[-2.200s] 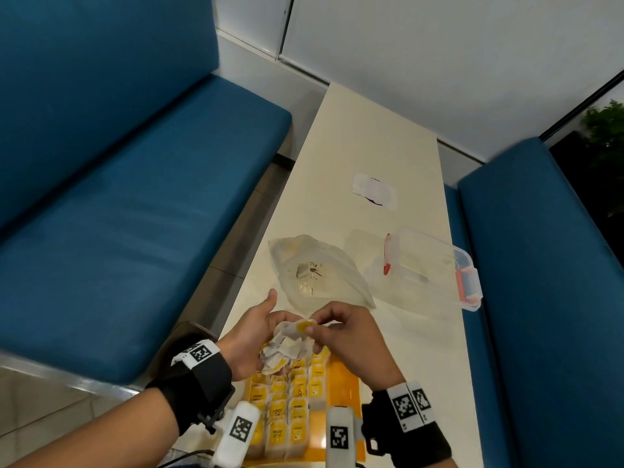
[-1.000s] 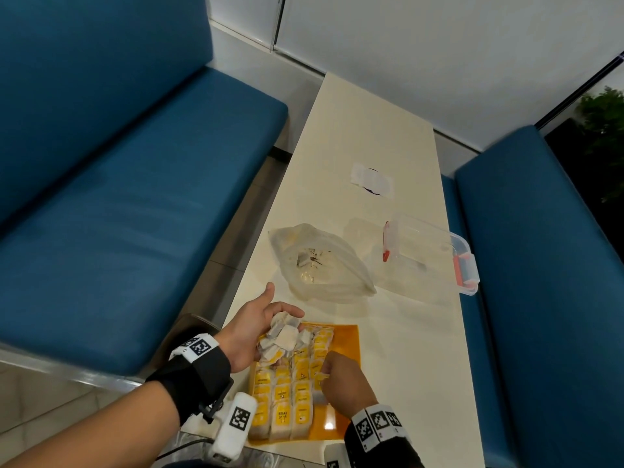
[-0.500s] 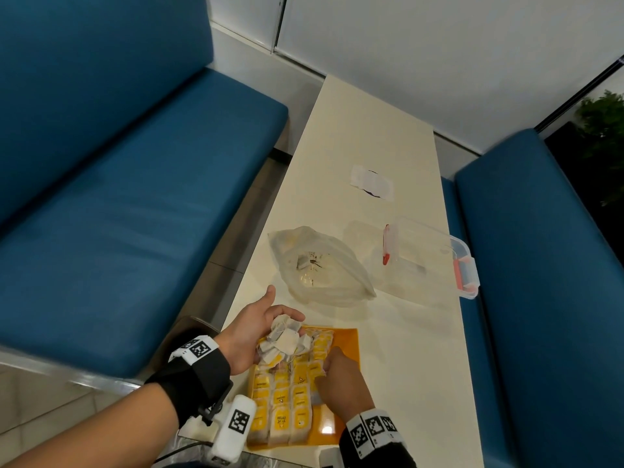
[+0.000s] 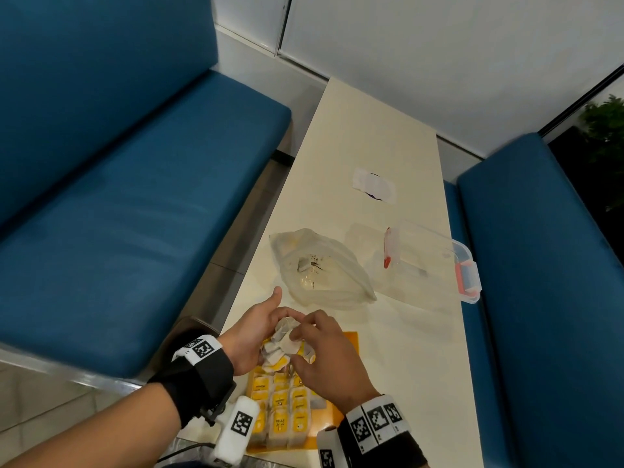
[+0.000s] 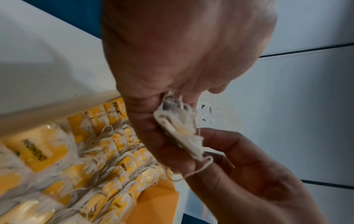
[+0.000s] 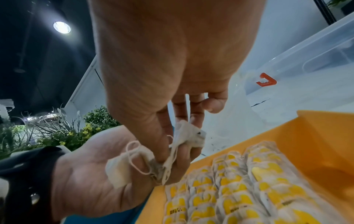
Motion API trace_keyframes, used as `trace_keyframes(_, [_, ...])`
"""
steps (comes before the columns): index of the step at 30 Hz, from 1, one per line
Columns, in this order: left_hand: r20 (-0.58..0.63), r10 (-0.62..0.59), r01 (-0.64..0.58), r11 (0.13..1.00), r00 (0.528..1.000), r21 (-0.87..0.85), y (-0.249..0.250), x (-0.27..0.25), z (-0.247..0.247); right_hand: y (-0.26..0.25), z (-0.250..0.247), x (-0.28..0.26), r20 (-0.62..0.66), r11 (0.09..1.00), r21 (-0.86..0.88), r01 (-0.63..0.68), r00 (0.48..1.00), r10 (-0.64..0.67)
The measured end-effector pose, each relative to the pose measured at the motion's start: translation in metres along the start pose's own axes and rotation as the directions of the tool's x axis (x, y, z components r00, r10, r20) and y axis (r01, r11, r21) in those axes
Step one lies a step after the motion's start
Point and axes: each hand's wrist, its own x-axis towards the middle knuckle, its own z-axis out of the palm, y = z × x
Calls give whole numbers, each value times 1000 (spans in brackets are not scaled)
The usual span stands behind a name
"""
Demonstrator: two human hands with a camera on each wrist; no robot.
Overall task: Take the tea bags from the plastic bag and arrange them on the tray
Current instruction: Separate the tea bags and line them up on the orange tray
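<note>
A: Layout around the hands?

B: Table [image 4: 378, 130] under both of them, a blue bench [image 4: 118, 204] out past the left hand [image 4: 251, 336] and another [image 4: 547, 265] past the right hand [image 4: 332, 358]. Clear box [image 4: 435, 261] with red clips lies ahead of the right hand, well apart from it. Plastic bag [image 4: 320, 268] lies flat just ahead of the left thumb, not touched.

A: Tray?

B: Orange tray [image 4: 351, 342] sits directly below both hands. Rows of tea bags [image 4: 280, 410] with yellow tags fill the part of it under the wrists; the strip beyond the right hand's knuckles is bare.

A: Left hand?

B: Palm up, fingers curled around a loose bunch of tea bags [image 4: 280, 346], thumb standing free. The right wrist view shows one bag lying on the palm with its string looped.

A: Right hand?

B: Reaches into that bunch from above, thumb and fingertips pinching one tea bag [image 6: 188, 134] at the top of the bunch. Whether that bag is clear of the others cannot be told: the strings are tangled.
</note>
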Motion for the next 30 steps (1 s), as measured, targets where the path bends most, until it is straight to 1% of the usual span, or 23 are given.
trace_keyframes(8, [-4, 11, -11, 1000, 1000, -1, -2, 4, -1, -3, 1, 6, -81, 998, 61, -11, 997, 15])
trace_keyframes(12, [3, 32, -32, 999, 999, 24, -4, 5, -1, -6, -8, 10, -139, 995, 94, -43, 989, 56])
trace_keyframes(17, [63, 32, -36, 998, 998, 57, -10, 3, -2, -8, -21, 16, -121, 963, 229, -138, 978, 169])
trace_keyframes(21, [66, 72, -79, 991, 995, 103, -10, 2, -3, -7, -30, 21, -94, 912, 345, -223, 958, 270])
trace_keyframes(23, [61, 71, -75, 994, 996, 73, -7, -1, -1, -6, -35, 24, -61, 882, 387, -268, 947, 315])
trace_keyframes(25, [87, 65, -67, 997, 994, 23, -5, -5, 0, -6, -40, 26, -39, 879, 382, -287, 945, 326])
trace_keyframes(28, [129, 145, -153, 987, 981, 50, -7, -4, -3, -5, -46, 29, -28, 874, 393, -285, 947, 321])
trace_keyframes(30, [131, 190, -201, 977, 973, 78, -8, -3, -3, -3, -46, 30, -40, 836, 463, -294, 935, 351])
